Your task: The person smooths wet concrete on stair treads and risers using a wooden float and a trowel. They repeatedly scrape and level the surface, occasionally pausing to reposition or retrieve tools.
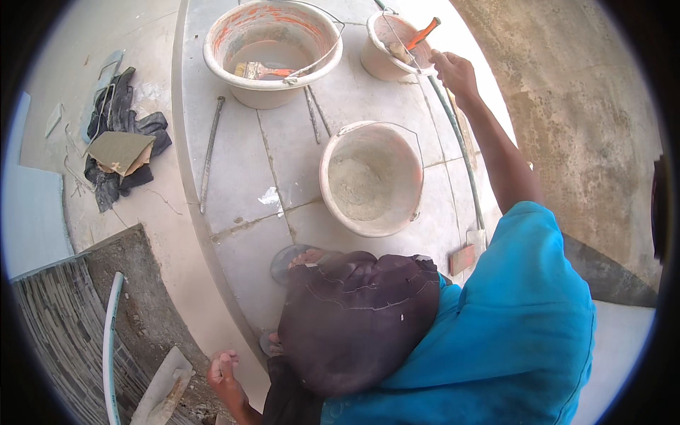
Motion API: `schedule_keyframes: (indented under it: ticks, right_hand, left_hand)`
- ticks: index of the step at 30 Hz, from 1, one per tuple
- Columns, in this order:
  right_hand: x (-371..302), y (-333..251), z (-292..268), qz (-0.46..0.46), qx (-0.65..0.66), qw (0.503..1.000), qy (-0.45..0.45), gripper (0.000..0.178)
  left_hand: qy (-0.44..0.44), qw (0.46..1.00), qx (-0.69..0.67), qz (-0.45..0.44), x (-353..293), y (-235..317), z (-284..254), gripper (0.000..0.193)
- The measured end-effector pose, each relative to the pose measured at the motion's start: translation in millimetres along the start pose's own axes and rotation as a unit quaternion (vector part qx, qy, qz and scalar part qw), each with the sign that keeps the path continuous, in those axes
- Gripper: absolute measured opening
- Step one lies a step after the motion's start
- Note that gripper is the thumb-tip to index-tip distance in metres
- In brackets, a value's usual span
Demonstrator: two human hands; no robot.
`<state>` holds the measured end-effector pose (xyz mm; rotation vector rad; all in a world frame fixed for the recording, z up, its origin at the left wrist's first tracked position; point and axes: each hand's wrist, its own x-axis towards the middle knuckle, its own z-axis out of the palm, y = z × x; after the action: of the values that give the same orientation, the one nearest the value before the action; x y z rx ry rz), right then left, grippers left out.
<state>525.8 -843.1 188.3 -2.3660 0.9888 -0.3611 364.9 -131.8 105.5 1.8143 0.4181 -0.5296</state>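
Observation:
At the far right, my right hand (457, 74) is closed at the rim of a small whitish bucket (386, 66). An orange-handled tool (423, 34), its working end mostly hidden, leans inside this bucket. Nearer to me stands a bucket (327, 185) with grey powder or dry mortar (363, 185) in its bottom and a thin wire handle. My left hand (225, 374) hangs low at the left, beside my knee, fingers loosely curled and nothing visible in them. At the back, a large bucket (265, 98) holds greyish liquid, with a paintbrush (258, 70) across its near inner edge.
Metal rods (211, 156) lie on the tiled floor (241, 248). A green hose (464, 152) runs along the right, near a reddish block (462, 260). Dark cloth and cardboard (122, 151) lie left of a ledge. A trowel-like tool (161, 389) and a pale pipe (112, 340) are lower left.

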Motion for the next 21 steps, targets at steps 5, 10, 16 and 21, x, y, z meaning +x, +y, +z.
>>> schedule_keyframes:
  ticks: [5, 10, 16, 21]
  right_hand:
    - [-95, 88, 17, 0.26, 0.079, 0.936, -0.223, 0.081]
    - [-175, 125, 50, 0.351, 0.259, 0.836, -0.334, 0.074]
    - [-150, 105, 74, 0.357, 0.321, 0.842, -0.247, 0.065]
    - [-117, 144, 72, 0.38, 0.43, 0.805, -0.155, 0.069]
  left_hand:
    - [-0.013, 0.998, 0.064, 0.02, 15, 33, -6, 0.029]
    - [-0.006, 0.998, 0.048, -0.028, 28, 34, -6, 0.027]
    - [-0.016, 0.993, 0.108, -0.037, 24, 37, -1, 0.03]
    - [-0.024, 0.992, 0.113, -0.05, 14, 35, 7, 0.031]
